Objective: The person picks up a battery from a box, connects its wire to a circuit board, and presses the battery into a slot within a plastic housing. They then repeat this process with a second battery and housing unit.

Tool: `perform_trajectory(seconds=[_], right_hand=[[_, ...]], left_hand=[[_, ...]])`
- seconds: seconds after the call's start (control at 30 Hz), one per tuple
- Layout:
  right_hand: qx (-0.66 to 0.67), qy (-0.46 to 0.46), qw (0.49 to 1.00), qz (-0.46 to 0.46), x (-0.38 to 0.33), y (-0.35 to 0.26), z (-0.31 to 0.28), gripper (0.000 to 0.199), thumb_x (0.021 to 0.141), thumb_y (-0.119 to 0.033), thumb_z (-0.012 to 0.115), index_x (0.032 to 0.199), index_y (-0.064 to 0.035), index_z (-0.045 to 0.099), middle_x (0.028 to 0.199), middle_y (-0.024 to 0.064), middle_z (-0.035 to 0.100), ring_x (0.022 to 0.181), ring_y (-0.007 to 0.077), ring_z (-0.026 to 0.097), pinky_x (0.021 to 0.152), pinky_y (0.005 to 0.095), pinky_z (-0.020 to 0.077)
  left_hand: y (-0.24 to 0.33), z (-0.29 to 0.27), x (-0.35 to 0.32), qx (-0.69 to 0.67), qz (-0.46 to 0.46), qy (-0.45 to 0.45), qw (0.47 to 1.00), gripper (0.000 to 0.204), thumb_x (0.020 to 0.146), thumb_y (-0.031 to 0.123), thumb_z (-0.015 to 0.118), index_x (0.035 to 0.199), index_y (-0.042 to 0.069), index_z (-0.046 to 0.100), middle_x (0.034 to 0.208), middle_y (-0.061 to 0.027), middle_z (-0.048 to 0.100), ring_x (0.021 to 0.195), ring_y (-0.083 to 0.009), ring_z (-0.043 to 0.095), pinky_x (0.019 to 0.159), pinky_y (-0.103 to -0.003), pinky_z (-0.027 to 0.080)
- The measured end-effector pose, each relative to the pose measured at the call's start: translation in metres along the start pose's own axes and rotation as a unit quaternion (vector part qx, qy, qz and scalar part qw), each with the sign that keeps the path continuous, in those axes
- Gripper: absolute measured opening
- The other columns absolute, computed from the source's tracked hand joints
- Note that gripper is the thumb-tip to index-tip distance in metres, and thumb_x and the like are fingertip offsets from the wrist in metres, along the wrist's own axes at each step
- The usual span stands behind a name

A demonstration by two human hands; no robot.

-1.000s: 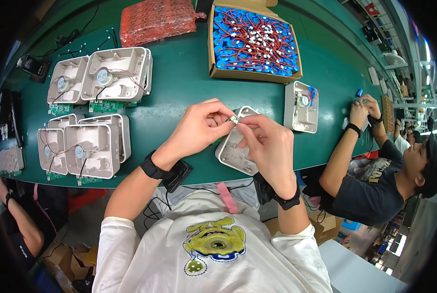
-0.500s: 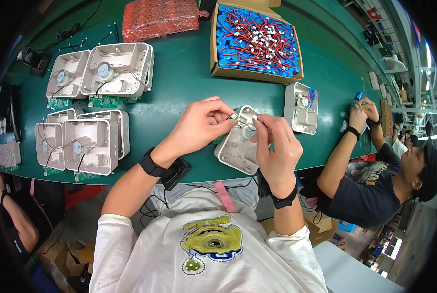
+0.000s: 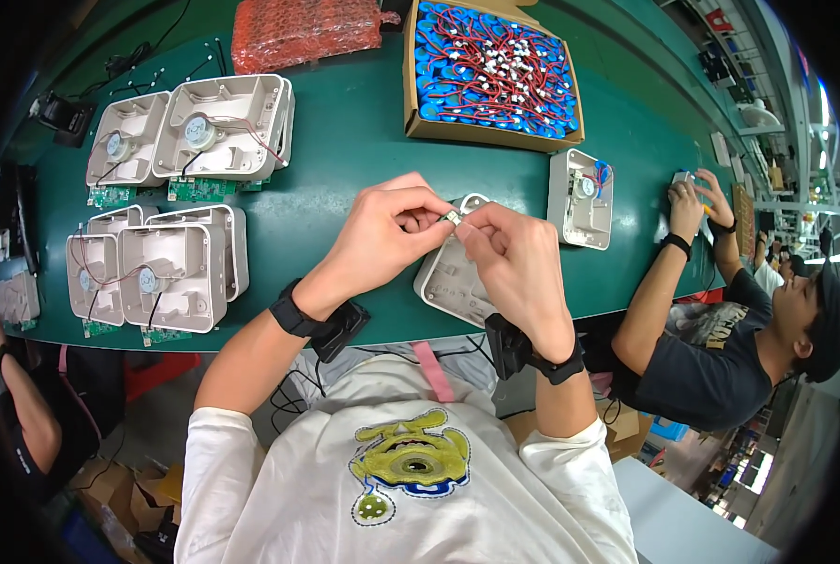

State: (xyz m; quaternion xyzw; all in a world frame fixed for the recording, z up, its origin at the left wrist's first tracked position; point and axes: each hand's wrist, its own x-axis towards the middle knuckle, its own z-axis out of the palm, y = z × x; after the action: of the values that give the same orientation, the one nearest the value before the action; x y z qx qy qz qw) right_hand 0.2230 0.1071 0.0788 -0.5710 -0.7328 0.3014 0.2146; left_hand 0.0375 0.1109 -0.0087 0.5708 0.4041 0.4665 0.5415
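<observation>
Over the near middle of the bench, my left hand (image 3: 387, 226) is closed in a pinch on the edge of a small green circuit board with a white socket (image 3: 453, 217). The fingertips of my right hand (image 3: 519, 254) meet it there, pinching a small white plug that they largely cover. Below both hands lies an open off-white plastic housing (image 3: 446, 282). My right hand hides its right part and the speaker inside.
More housings (image 3: 223, 132) with speakers and green boards stand at the left. A carton (image 3: 495, 139) of blue cells with red wires is at the back, beside a red bubble-wrap bundle (image 3: 307, 38). Another housing (image 3: 580, 202) stands at right, near a co-worker's hands (image 3: 697, 202).
My right hand has moved left and slightly up, bringing the white plug to the socket at my left fingertips. My left hand has barely moved. The co-worker's hands have shifted.
</observation>
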Motion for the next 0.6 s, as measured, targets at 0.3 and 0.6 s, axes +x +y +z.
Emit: perform_trajectory(seconds=[0.3,0.6], right_hand=[[0.043,-0.009,0.997,0.061,-0.003,0.000,0.002,0.014,0.095,-0.009,0.069,0.091,0.0042,0.073,0.062,0.0081,0.066,0.054,0.0124,0.058,0.054,0.0294,0.0443],[0.004,0.004,0.999,0.037,-0.002,0.001,0.006,0.011,0.093,-0.004,0.068,0.086,0.0039,0.070,0.061,0.0088,0.065,0.054,0.0144,0.060,0.054,0.0308,0.0457]], left_hand=[[0.010,0.007,-0.008,0.091,0.108,0.036,0.989,0.022,0.085,-0.010,0.077,0.107,-0.004,0.078,0.092,-0.0060,0.067,0.073,-0.0108,0.062,0.063,-0.027,0.051],[0.017,0.009,-0.011,0.169,0.157,0.031,0.972,0.027,0.082,-0.012,0.078,0.107,-0.004,0.077,0.091,-0.0077,0.066,0.068,-0.0141,0.063,0.062,-0.027,0.052]])
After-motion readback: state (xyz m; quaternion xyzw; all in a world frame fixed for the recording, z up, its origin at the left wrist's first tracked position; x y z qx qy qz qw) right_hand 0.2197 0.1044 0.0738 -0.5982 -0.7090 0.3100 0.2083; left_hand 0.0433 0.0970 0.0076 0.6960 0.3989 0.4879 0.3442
